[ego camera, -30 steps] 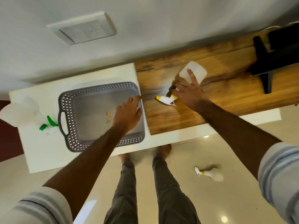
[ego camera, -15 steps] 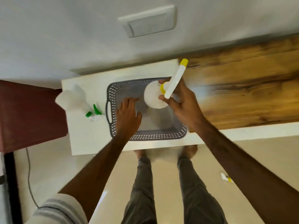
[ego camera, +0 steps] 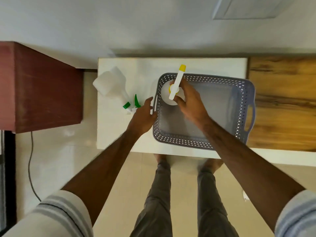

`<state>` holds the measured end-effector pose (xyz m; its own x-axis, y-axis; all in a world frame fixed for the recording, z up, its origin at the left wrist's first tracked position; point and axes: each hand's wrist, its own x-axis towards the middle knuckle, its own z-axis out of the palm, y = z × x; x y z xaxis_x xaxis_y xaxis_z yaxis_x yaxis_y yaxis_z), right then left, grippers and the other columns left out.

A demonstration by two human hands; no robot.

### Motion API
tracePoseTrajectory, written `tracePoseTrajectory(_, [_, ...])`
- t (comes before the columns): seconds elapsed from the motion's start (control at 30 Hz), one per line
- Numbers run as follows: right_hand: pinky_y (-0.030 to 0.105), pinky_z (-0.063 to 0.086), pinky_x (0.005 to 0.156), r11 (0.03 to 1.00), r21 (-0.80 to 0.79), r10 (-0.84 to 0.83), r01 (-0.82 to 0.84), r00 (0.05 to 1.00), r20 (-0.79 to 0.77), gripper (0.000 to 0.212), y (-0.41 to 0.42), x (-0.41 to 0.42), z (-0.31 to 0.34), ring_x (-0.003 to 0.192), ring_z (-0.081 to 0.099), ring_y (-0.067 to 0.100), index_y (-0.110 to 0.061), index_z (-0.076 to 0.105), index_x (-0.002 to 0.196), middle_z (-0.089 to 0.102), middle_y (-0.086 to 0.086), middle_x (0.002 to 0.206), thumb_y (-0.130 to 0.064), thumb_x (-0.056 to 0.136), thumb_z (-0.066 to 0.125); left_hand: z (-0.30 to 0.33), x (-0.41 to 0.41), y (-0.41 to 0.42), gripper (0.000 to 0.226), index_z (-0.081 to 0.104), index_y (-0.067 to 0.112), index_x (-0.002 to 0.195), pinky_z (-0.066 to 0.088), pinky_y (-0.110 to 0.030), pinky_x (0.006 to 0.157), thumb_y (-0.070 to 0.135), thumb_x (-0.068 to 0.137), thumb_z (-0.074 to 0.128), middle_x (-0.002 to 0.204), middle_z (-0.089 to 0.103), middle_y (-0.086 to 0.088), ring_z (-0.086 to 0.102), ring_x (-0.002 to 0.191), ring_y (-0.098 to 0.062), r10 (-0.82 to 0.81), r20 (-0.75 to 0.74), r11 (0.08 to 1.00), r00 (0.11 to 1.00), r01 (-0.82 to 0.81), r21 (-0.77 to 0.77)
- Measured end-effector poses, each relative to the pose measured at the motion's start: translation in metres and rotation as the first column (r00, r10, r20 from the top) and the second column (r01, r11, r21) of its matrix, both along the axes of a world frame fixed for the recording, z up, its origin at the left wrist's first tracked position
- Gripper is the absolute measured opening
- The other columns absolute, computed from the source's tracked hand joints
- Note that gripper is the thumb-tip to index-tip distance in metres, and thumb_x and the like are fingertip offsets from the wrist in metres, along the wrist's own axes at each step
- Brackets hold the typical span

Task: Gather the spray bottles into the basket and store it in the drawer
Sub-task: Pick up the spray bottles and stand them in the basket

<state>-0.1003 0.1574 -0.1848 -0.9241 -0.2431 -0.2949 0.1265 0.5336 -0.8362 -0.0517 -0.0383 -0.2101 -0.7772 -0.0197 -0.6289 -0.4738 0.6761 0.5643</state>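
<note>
A grey perforated basket (ego camera: 242,93) stands on the white counter (ego camera: 118,134). My right hand (ego camera: 189,103) grips a white spray bottle with a yellow nozzle (ego camera: 177,82), held upright in the basket's left end. My left hand (ego camera: 142,115) is just outside the basket's left handle, fingers spread, holding nothing. A second white spray bottle with a green trigger (ego camera: 112,86) lies on its side on the counter, its head right by my left fingertips.
A dark red cabinet (ego camera: 41,86) stands to the left, with a gap of floor between. A wooden top (ego camera: 283,103) adjoins the counter on the right. A cable (ego camera: 30,159) runs down the floor. My legs and bare feet are below the counter edge.
My right hand has carried the yellow-nozzle bottle from the wooden top into the basket's left end. My left hand has left the basket's inside and moved out to its left handle.
</note>
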Motion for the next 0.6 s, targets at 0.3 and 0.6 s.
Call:
tracePoseTrajectory(0.3, [0.047,0.041,0.110,0.991,-0.021,0.131,-0.132,0.991,-0.031,0.048,0.007,-0.012,0.006,0.129,0.053,0.027,-0.011,0.052,0.134,0.059,0.007,0.136,0.002,0.088,0.062,0.011,0.000,0.001,0.053,0.039,0.020,0.146,0.054,-0.044,0.094,0.039,0.098,0.054,0.131,0.066,-0.010,0.065,0.114,-0.028,-0.031,-0.031,0.998,0.999,0.033,0.046])
tracePoseTrajectory(0.6, [0.042,0.038,0.112,0.978,0.017,0.208,-0.208,0.978,0.024,0.057,0.015,-0.018,-0.003,0.135,0.045,0.023,-0.015,0.044,0.140,0.051,0.004,0.144,-0.008,0.088,0.066,0.024,0.005,-0.005,0.038,0.050,0.018,0.137,0.047,-0.039,0.093,0.035,0.106,0.037,0.130,0.066,-0.006,0.063,0.116,-0.027,-0.154,-0.105,0.980,0.982,0.138,-0.145])
